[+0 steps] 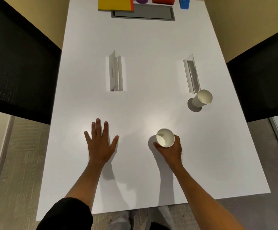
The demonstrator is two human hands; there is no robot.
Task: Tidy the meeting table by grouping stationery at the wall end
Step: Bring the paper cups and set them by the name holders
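Your right hand (169, 149) curls its grip round a white paper cup (165, 137) near you; your left hand (100, 143) lies spread flat on the worktop (143, 47); the coloured stationery (116, 3) sits grouped at the far end.

1. I have one view only, from the camera worn on the person's head; there is no second view to share anything with.
2. It looks forward and steeply down over the white tabletop (143, 47), along its length toward the wall end.
3. It sits close above the hands: the left hand (101, 145) and right hand (169, 149) fill the lower middle, with both forearms running in from the bottom edge.
4. The wide lens bends the tabletop's sides, so they spread toward me.
5. Beyond the fingertips, the far end is cut by the top edge of the view.
6. Outside each hand, the view takes in a dark chair (15, 63) and floor.
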